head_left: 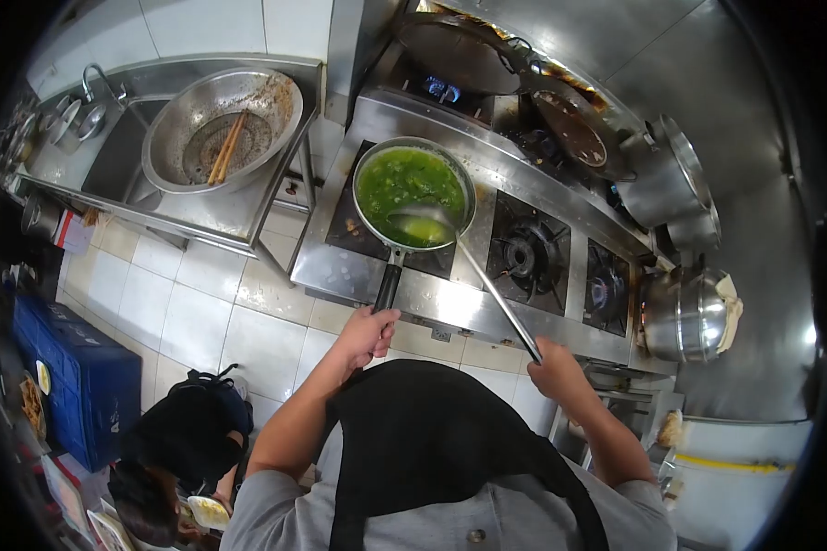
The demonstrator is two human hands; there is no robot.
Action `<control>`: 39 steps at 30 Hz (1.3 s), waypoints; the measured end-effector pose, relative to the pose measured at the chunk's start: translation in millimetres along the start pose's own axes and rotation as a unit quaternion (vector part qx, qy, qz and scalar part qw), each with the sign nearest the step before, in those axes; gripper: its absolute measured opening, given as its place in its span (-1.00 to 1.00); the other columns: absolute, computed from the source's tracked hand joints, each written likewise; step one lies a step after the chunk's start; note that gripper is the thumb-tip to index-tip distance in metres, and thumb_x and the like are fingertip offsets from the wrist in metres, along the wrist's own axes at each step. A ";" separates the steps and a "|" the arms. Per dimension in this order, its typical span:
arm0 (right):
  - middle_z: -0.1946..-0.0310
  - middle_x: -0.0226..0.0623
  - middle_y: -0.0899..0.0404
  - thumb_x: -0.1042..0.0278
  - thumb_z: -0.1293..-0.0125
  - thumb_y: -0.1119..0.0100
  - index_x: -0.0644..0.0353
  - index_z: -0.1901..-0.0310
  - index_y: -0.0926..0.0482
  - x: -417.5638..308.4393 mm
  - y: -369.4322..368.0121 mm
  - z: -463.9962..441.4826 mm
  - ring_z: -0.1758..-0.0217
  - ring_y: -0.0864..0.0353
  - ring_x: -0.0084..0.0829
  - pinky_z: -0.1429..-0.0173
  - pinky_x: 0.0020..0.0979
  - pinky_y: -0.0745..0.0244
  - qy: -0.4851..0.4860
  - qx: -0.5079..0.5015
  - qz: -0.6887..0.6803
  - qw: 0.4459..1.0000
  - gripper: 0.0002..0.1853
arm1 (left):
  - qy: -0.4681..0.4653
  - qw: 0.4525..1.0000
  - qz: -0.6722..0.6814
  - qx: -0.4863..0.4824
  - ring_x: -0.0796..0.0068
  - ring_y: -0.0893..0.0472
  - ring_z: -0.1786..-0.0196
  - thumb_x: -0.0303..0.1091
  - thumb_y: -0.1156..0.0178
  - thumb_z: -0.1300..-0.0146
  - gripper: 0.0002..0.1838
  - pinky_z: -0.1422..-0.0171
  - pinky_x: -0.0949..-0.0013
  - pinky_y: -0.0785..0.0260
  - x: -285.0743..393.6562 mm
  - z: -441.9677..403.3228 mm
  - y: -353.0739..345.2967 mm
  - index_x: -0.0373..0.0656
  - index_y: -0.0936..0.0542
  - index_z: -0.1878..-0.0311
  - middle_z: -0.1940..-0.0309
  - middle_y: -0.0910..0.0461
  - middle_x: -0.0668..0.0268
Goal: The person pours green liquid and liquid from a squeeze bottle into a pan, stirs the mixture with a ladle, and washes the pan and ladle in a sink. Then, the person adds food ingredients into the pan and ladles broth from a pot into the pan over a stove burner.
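A pan (356,204) full of bright green liquid with small pieces (404,179) rests over the left part of the stove (432,294). Its black handle (389,286) points toward me, and my left hand (369,335) is closed round the end of it. My right hand (557,367) grips the long metal handle of a ladle (496,292). The ladle's bowl (423,220) lies in the green liquid at the pan's near side and holds some of it.
Right of the pan are two burners (524,255). Behind stand dark woks (459,55), a lit flame and large metal pots (666,174). A sink counter at left bears a big metal bowl (161,138) with chopsticks. Another person (188,432) is at lower left beside blue crates (83,376).
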State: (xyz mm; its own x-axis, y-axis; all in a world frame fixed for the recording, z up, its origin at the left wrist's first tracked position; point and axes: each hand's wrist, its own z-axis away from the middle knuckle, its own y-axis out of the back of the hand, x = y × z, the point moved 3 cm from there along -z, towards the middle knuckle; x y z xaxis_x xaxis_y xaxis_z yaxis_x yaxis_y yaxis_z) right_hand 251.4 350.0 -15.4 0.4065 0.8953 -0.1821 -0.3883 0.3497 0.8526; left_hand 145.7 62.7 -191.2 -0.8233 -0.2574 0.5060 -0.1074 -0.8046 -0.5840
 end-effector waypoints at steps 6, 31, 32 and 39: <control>0.27 0.21 -0.61 0.46 -0.22 -0.05 0.28 0.06 -0.43 4.8 -37.0 -47.8 0.11 -0.60 0.21 -0.01 0.10 -0.45 0.067 0.014 0.047 0.997 -0.75 | 0.005 1.000 -0.011 0.001 0.63 -0.22 0.75 -0.28 -0.18 -0.35 -0.78 0.72 0.47 -0.03 0.5 1.9 -0.6 -0.12 -0.39 0.35 0.65 -0.35 0.42; 0.40 -0.01 -0.56 0.43 -0.10 -0.12 0.38 0.20 -0.49 3.9 -56.1 -98.5 0.46 -0.63 -0.18 0.47 -0.21 -0.52 0.039 -0.017 -0.124 0.991 -0.76 | -0.007 1.000 -0.014 0.005 0.63 -0.20 0.75 -0.31 -0.19 -0.34 -0.77 0.71 0.45 -0.01 -1.5 3.3 -2.9 -0.11 -0.35 0.35 0.64 -0.34 0.42; 0.42 -0.03 -0.55 0.44 -0.09 -0.12 0.37 0.25 -0.48 6.6 -57.0 -97.6 0.53 -0.60 -0.20 0.51 -0.22 -0.50 0.061 0.020 -0.075 0.995 -0.79 | -0.011 1.000 -0.008 0.005 0.63 -0.20 0.75 -0.31 -0.19 -0.34 -0.77 0.71 0.45 -0.01 -2.1 1.0 -2.0 -0.11 -0.35 0.35 0.64 -0.34 0.42; 0.20 0.17 -0.62 0.41 -0.14 -0.14 0.35 0.09 -0.48 -8.6 -73.6 -106.1 0.02 -0.62 0.14 -0.06 -0.03 -0.50 0.088 0.050 -0.119 0.988 -0.70 | 0.005 1.000 -0.009 -0.011 0.60 -0.23 0.74 -0.31 -0.20 -0.33 -0.78 0.72 0.43 -0.03 -3.3 0.8 -1.2 -0.12 -0.35 0.30 0.65 -0.35 0.41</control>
State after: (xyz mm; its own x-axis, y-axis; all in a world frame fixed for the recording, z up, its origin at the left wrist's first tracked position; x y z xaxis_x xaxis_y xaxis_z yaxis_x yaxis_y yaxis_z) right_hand 188.8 345.8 -128.5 0.3229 0.8283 -0.4579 -0.2128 0.5350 0.8176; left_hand 148.9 64.1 -191.6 -0.8267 -0.2372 0.5103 -0.1351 -0.7967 -0.5891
